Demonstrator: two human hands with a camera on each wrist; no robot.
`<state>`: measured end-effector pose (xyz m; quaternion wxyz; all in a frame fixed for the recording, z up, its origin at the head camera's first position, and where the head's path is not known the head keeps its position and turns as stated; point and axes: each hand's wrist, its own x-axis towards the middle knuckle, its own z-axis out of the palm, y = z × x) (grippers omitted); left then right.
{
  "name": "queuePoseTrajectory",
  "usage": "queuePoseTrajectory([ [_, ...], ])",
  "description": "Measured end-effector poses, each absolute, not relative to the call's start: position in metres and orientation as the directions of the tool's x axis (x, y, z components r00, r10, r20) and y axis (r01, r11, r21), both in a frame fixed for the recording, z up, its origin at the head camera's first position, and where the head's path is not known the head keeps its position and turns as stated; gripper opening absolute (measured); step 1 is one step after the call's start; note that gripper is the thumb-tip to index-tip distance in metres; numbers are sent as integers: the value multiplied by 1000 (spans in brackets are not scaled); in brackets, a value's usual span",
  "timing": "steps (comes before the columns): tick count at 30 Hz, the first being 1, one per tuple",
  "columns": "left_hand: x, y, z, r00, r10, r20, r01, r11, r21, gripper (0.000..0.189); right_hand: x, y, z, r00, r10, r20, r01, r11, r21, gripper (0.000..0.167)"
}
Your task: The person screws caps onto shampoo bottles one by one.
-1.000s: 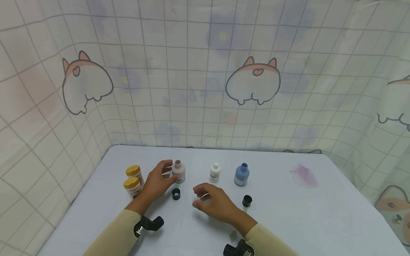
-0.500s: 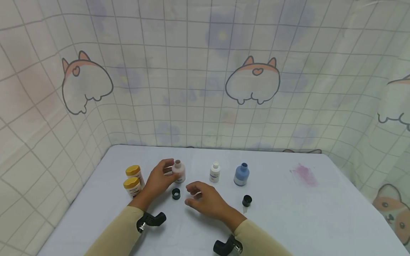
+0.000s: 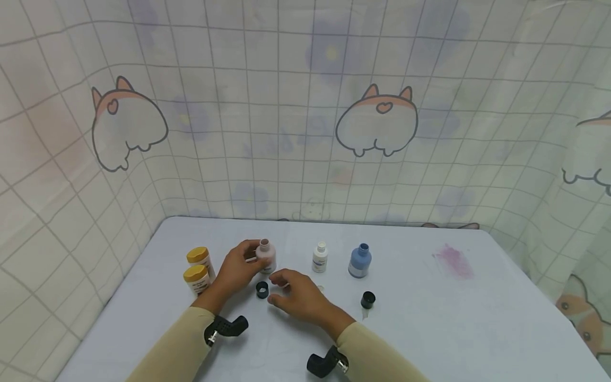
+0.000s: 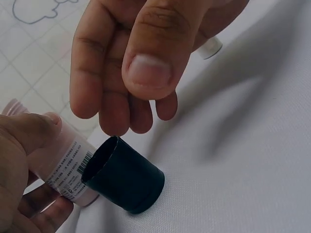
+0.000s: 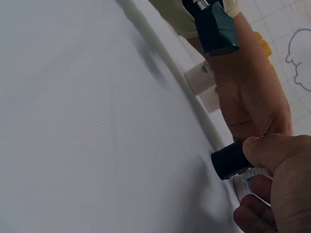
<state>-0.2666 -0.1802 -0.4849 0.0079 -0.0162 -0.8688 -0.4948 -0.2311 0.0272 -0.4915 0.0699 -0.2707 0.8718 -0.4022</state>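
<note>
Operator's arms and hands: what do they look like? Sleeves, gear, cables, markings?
The left hand and right hand are bare, no gloves. Left sleeve and right sleeve are long, plain, pale khaki. Each wrist carries a chunky, bent black device, left mount and right mount, with a small silvery metal part. No cables or lettering visible on them.

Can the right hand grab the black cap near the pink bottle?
Probably yes. The right hand seems to hold nothing and is close beside the black cap, with nothing seen between them. The left hand holds the pink bottle, not covering the cap.
</note>
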Motion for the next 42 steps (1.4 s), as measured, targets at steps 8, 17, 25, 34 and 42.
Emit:
queuePoseTrajectory([
  [8,-267,-182,-484,-999,31,23,35,507,861,66,-235,20,-493,-849,-522,86,-412,552,-725,39],
  [17,-266,-184,-483,-998,47,32,51,504,862,65,-241,14,-496,-837,-532,126,-456,552,-698,38],
  [25,-267,-184,-484,-998,57,29,53,495,867,63,-246,10,-500,-815,-556,164,-510,552,-660,37],
  [34,-267,-183,-483,-998,52,27,49,495,867,62,-246,7,-498,-815,-555,166,-515,563,-646,33],
  [42,-266,-182,-482,-999,36,37,50,513,857,62,-238,15,-494,-840,-527,125,-469,591,-656,36],
])
